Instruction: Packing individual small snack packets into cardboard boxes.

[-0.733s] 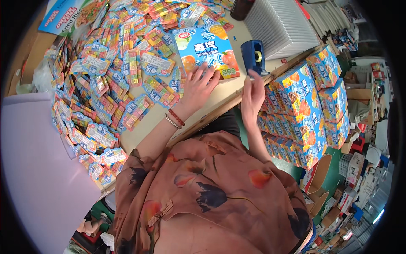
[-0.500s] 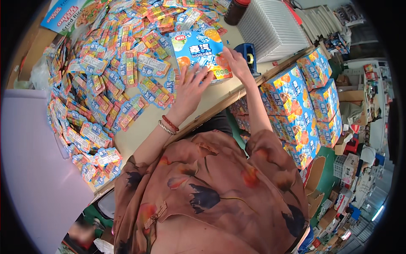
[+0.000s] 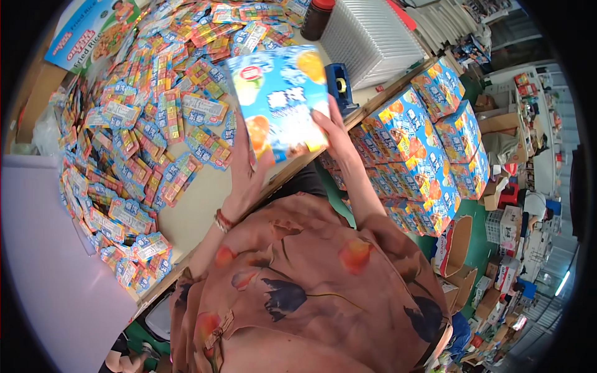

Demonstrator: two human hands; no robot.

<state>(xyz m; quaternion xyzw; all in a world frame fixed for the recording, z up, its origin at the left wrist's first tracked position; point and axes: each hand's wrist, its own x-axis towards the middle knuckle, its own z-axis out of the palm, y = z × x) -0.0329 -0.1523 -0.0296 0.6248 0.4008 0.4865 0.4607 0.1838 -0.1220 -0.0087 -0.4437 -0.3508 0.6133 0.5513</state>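
A blue candy box point(image 3: 283, 102) with orange fruit pictures is held up between my two hands, tilted, above the table's near edge. My left hand point(image 3: 247, 171) presses along its left side and lower left corner. On the lower right side, my right hand point(image 3: 337, 133) grips it with the thumb on the front face. Some of the left fingers are hidden behind the box. To its left, a big heap of colourful flat candy packs point(image 3: 205, 110) covers much of the pale tabletop point(image 3: 193, 227).
A blue tape dispenser point(image 3: 341, 87) stands right of the box. Behind it are a dark jar point(image 3: 318, 20) and stacked clear plastic trays point(image 3: 373, 40). Similar filled-looking boxes point(image 3: 413, 155) are piled beyond the table's right edge. A printed carton point(image 3: 93, 37) stands far left, above a lilac sheet point(image 3: 56, 242).
The box has come up off the table and toward me, tilting. My left hand has gone from its front face to its left side; my right hand has shifted lower on its right side.
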